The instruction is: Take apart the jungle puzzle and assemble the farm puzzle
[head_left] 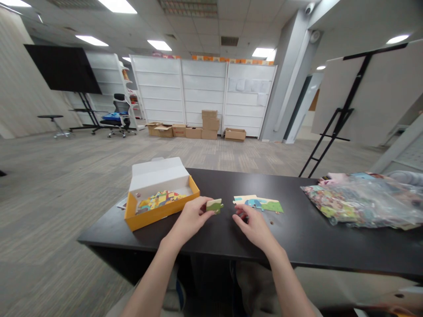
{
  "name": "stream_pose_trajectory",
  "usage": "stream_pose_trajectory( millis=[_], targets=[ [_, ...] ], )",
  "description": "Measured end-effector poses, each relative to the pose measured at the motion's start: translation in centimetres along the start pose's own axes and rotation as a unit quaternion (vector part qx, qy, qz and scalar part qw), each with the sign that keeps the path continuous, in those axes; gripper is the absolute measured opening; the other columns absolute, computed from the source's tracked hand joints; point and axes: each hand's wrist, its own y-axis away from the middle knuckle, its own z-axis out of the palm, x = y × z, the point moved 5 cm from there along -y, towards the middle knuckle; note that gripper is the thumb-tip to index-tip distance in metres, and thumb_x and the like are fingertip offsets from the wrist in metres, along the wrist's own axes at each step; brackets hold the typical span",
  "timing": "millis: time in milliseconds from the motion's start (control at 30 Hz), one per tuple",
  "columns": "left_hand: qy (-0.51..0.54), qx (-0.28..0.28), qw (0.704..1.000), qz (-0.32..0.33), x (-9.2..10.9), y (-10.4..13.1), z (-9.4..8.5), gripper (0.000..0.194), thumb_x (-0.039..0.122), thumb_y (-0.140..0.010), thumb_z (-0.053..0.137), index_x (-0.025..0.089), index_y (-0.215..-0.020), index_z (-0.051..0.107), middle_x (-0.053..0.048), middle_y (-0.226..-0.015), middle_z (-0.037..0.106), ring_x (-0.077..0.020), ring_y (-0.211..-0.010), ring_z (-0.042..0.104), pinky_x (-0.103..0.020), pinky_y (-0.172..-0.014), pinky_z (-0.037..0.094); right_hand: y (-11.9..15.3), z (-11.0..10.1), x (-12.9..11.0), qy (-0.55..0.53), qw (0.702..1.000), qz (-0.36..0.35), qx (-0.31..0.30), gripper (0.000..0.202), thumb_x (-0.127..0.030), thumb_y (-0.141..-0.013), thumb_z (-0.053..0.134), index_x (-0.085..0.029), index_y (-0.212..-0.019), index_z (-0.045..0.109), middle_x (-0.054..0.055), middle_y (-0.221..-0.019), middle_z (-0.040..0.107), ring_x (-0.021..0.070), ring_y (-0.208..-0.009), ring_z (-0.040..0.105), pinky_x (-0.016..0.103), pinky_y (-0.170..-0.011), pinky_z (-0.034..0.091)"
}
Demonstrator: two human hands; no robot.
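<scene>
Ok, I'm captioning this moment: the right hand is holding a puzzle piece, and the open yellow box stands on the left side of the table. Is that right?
Not quite: the head view shows the left hand, not the right hand, holding the puzzle piece. The open yellow box does stand on the table's left side.

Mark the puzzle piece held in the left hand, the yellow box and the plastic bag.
Puzzle piece [213, 206]: head view, middle of its visible face.
Yellow box [159, 215]: head view, outside of its front wall.
Plastic bag [363, 200]: head view, middle of its clear side.
</scene>
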Motion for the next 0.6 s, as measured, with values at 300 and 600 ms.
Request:
stream_pose_trajectory(
  millis=[300, 600],
  targets=[
    [-0.225, 0.351, 0.905, -0.082, -1.1, 0.9, -11.0, 0.054, 0.025, -0.086, 0.063, 0.018, -0.137, 0.05, -0.014, -0.131, 0.063, -0.0214, -0.087, 0.074, -0.04, -0.089, 0.06, -0.2, -1.8, 1.4, 0.137, 0.987, 0.0, 0.083, 0.021, -0.028, -0.092, 0.055, -0.019, -0.104, 0.07, 0.01, -0.103, 0.071, 0.0251, -0.094, 0.065, 0.039, -0.087, 0.051],
    [-0.454, 0.28, 0.836, -0.131, -0.2, 1.2, -10.3, 0.038, 0.027, -0.094, 0.052, 0.018, -0.129, 0.063, -0.016, -0.147, 0.052, -0.0384, -0.124, 0.057, -0.051, -0.103, 0.048, -0.2, -0.2, 1.2, 0.273, 0.959, 0.009, 0.076, 0.026, -0.032, -0.093, 0.058, -0.019, -0.113, 0.069, 0.015, -0.126, 0.065, 0.0332, -0.124, 0.054, 0.047, -0.103, 0.043]
  ],
)
